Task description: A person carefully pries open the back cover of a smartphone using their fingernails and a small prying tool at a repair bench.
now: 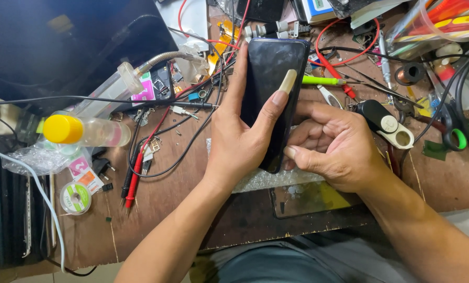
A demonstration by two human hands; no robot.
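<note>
Phone [270, 78], a dark slab with a glossy black face, stands tilted above the middle of the workbench [161, 204], held between both hands. Left hand [240, 136] is closed around its left edge and back, with the thumb laid across the face and a long thumbnail pointing toward the upper right. Right hand [331, 141] is closed against the lower right edge, fingers curled in and the thumb tip pressing the corner near the bottom. Directly beneath the phone lies a sheet of bubble wrap [276, 181], and just below that a pane of glass [308, 199] rests flat on the wood. To the left, a clear bottle with a yellow cap [82, 131] lies on its side, near red and black probe leads [135, 175] and a small spool of wire [75, 198]. To the right, a black and white tool [389, 123] lies just beside the right hand, with green-handled scissors [457, 133] further right. A green pen [323, 80] sits behind the phone among red wires. A dark screen [61, 42] fills the upper left corner.
</note>
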